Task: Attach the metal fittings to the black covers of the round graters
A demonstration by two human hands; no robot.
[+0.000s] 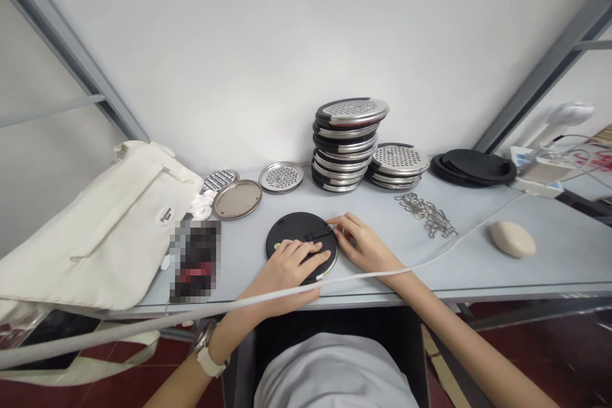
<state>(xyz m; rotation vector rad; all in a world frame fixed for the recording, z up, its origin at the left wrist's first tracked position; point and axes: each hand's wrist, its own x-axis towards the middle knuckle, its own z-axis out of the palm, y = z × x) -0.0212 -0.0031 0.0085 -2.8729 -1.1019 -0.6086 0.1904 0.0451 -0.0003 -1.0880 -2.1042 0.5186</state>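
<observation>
A round black disc with a metal rim lies flat on the grey table in front of me. My left hand rests on its near half with the fingers stretched out flat, pressing it down. My right hand is at the disc's right edge, its fingertips pinched together on a small part at the rim that I cannot make out. A white cable runs across both forearms.
A tall stack of black-and-metal perforated discs and a lower stack stand by the wall. Black rings, metal clips, loose metal plates, a cream bag and a beige oval object surround the work spot.
</observation>
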